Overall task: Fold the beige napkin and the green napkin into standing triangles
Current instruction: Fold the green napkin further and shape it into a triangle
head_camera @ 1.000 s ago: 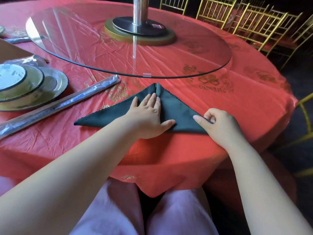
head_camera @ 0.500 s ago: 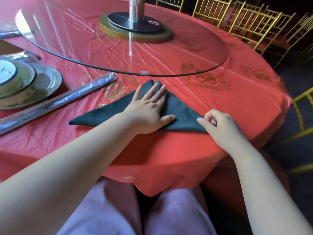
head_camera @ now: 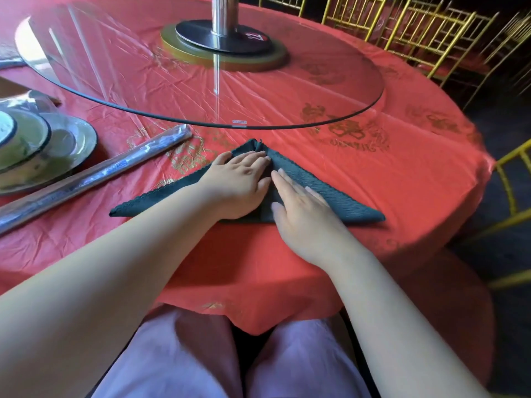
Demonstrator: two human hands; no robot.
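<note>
The green napkin [head_camera: 342, 201] lies flat on the red tablecloth [head_camera: 373, 173] as a wide triangle, its apex pointing away from me and its long edge near the table's front rim. My left hand [head_camera: 240, 183] presses flat on the napkin's left half, fingers straight and reaching toward the apex. My right hand [head_camera: 298, 203] lies flat on the right half beside the centre line, fingers straight. The two hands nearly touch. No beige napkin is in view.
A glass turntable [head_camera: 330, 90] on a metal post [head_camera: 222, 15] fills the table's middle, just beyond the napkin. A plastic-wrapped long roll [head_camera: 94, 179] and stacked wrapped dishes [head_camera: 37, 147] lie at the left. Gold chairs [head_camera: 425, 33] stand behind and to the right.
My right hand left the napkin's right corner, opened, and moved left onto the cloth beside my left hand. My left hand stayed pressing on the napkin.
</note>
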